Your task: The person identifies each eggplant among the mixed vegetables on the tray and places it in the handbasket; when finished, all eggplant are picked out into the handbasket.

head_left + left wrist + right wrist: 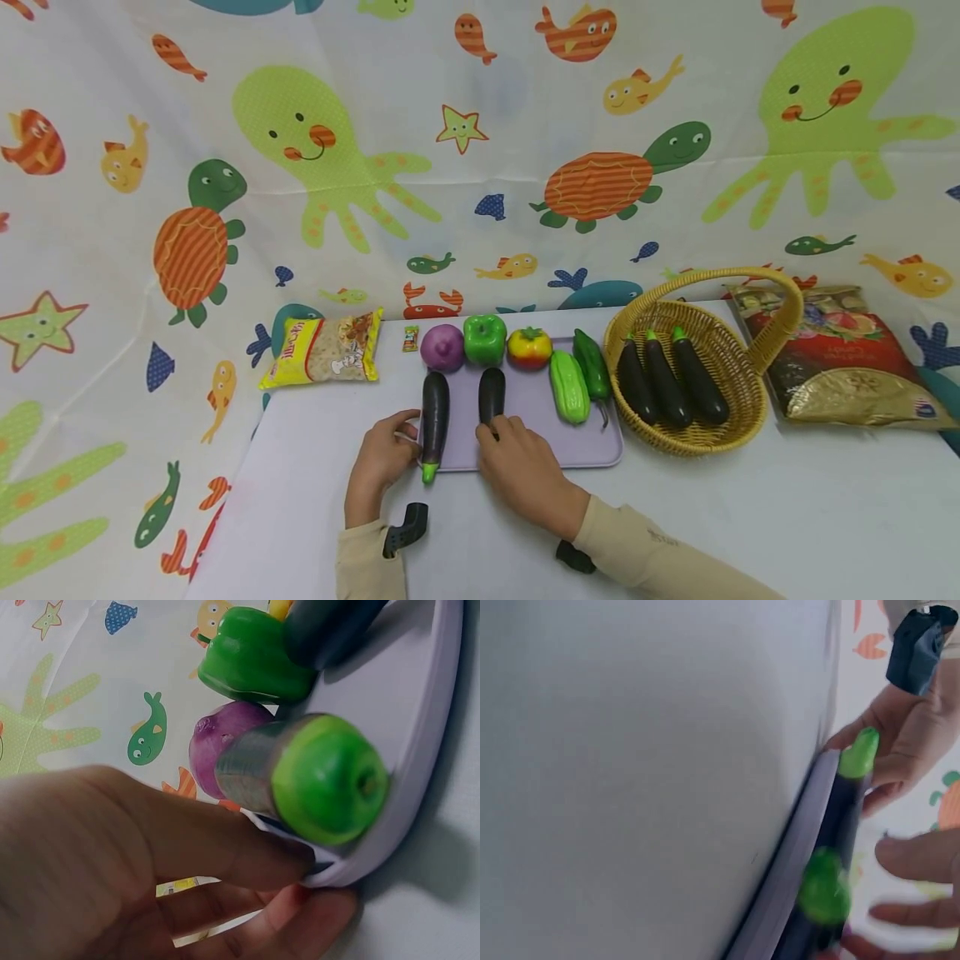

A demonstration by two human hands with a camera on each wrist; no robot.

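A lilac tray (463, 437) lies on the white table. My left hand (382, 458) pinches its left rim between thumb and fingers, beside an eggplant (435, 417) whose green stem end juts past the near edge. Over the stem end of a second eggplant (492, 392) is my right hand (528, 477); in the right wrist view its fingers (919, 859) are spread around that green end (825, 892). Along the tray's far side sit a purple onion (442, 348), a green bell pepper (485, 339) and a red-yellow tomato (529, 347).
On the tray's right lie a light green gourd (570, 387) and a green chili pepper (592, 367). A wicker basket (738, 392) beside it holds three eggplants. A red-gold candy bag (847, 358), yellow snack bag (326, 348) and small wrapped candy (410, 338) stand around.
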